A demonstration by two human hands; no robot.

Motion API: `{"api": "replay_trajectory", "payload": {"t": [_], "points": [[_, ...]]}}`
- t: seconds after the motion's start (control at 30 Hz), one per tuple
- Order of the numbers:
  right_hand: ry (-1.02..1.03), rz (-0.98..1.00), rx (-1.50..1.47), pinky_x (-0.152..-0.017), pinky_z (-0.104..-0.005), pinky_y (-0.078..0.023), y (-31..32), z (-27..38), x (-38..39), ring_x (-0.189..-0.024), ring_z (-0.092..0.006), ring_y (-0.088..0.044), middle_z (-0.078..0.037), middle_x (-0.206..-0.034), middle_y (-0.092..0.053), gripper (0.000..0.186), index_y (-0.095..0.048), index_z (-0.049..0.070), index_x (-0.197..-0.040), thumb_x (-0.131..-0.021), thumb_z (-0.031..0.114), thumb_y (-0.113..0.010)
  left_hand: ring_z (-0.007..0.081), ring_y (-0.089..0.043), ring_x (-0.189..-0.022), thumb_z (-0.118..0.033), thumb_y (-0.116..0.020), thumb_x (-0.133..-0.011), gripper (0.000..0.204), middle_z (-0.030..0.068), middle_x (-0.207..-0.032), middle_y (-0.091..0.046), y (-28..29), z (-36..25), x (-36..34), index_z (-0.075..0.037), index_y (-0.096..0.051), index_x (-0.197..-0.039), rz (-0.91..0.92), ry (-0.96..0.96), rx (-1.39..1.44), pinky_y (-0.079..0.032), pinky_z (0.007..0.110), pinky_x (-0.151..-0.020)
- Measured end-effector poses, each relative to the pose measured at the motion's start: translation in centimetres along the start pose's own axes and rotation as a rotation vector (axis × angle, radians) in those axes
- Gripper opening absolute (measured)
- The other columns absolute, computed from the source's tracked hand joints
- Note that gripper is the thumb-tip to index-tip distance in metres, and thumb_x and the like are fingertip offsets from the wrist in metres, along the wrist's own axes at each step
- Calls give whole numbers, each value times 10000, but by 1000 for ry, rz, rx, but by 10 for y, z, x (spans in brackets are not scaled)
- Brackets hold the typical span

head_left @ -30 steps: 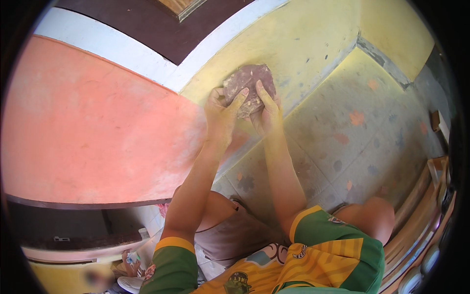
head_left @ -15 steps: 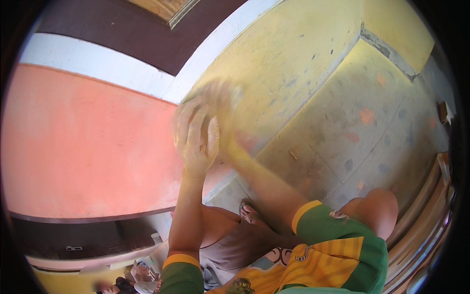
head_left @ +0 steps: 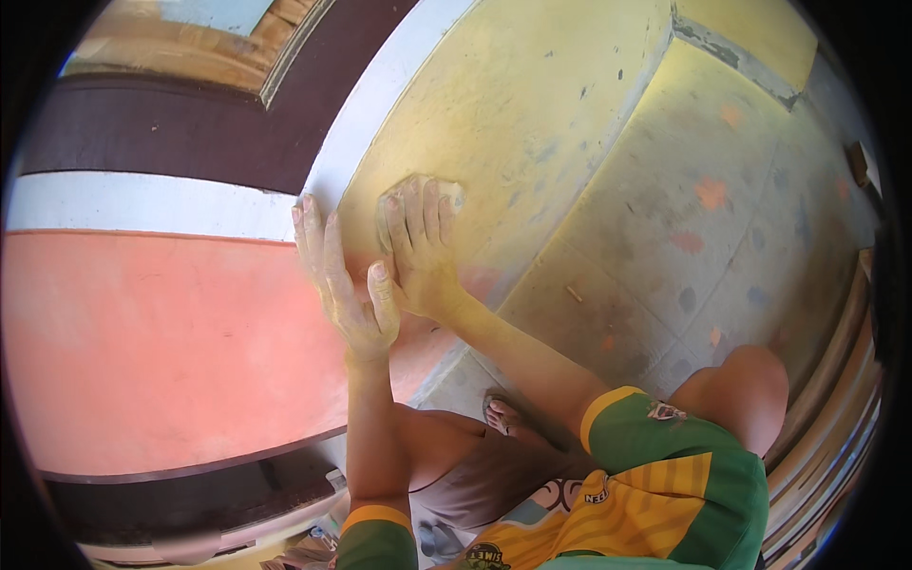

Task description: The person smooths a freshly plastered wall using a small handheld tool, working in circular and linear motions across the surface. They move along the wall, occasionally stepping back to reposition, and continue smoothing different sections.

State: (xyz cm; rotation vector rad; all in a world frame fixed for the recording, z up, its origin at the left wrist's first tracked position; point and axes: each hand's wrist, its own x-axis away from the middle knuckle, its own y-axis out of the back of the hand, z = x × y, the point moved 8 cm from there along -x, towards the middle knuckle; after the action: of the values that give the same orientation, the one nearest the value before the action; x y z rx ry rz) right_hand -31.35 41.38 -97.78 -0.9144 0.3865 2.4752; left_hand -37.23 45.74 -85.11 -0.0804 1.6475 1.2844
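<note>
A wall painted in bands fills the left of the head view: an orange-red panel (head_left: 161,351) low down, a white stripe (head_left: 142,204) above it, then a dark brown band (head_left: 180,138). At a corner the wall turns into a pale yellow face (head_left: 532,104), worn and speckled with grey marks. To the right lies a tiled floor (head_left: 703,237) in faded yellow with orange and grey blotches, and wooden slats (head_left: 836,418) curve along the right rim.

The left hand (head_left: 344,280) lies flat against the wall right at the corner, fingers straight and close together, tips reaching up to the white stripe, thumb spread out to the right. It holds nothing. The skin is dusted with pale powder.

The right hand (head_left: 423,252) presses flat on the yellow face just beside the left one, fingers extended and slightly fanned. Under its fingers sits a small pale sheet (head_left: 448,193), sandy in colour, mostly covered; only its upper edge and right corner peek out past the fingertips. The two thumbs nearly touch.

Both forearms rise from the lower edge. The person wears a green and yellow shirt (head_left: 646,484), a bent knee (head_left: 750,380) shows at the right, and a bare foot (head_left: 502,415) rests on the floor below the arms.
</note>
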Motion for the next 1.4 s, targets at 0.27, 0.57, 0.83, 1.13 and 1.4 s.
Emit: {"api": "replay_trajectory", "payload": {"t": [0.27, 0.57, 0.83, 1.13, 1.4], "points": [[-177, -370, 92, -1277, -621, -113, 74, -88, -129, -1590, -491, -176, -242, -1736, -197, 810, -305, 63, -1662, -1040, 522, -546, 489, -293, -1553, -292, -423, -1101, 556, 293, -1634, -386, 4, -10, -13, 82, -448, -1511, -66, -40, 13, -263, 602, -1254], [77, -41, -20, -1283, -578, -148, 27, 4, -52, -1574, -459, -258, -213, -1733, -237, 794, -347, 110, -1657, -1018, 533, -559, 484, -310, -1546, -321, -358, -1119, 578, 302, -1626, -392, 14, 7, 5, 94, -432, -1514, -39, -13, -61, -255, 601, -1260], [156, -50, -160, -1269, -611, -155, 5, 45, -8, -1575, -437, -281, -184, -1699, -343, 738, -431, 105, -1614, -1001, 487, -587, 513, -319, -1531, -423, -371, -1116, 661, 315, -1615, -401, 25, 6, -1, 88, -423, -1532, -160, -17, 9, -270, 634, -1242], [-241, -250, 13, -1295, -567, -64, 79, -103, -129, -1619, -436, -98, -246, -1752, -108, 918, -193, -31, -1665, -1055, 573, -519, 471, -338, -1534, -424, -267, -1145, 651, 283, -1632, -391, 40, -1, 3, 69, -399, -1548, -133, -23, -34, -286, 590, -1251], [118, 65, -72, -1275, -632, -91, -13, 5, 32, -1598, -452, -198, -276, -1708, -253, 910, -335, -22, -1630, -1001, 601, -547, 460, -338, -1536, -430, -251, -1144, 656, 265, -1640, -387, 38, 8, 0, 60, -382, -1560, -173, -7, -5, -280, 582, -1256]]}}
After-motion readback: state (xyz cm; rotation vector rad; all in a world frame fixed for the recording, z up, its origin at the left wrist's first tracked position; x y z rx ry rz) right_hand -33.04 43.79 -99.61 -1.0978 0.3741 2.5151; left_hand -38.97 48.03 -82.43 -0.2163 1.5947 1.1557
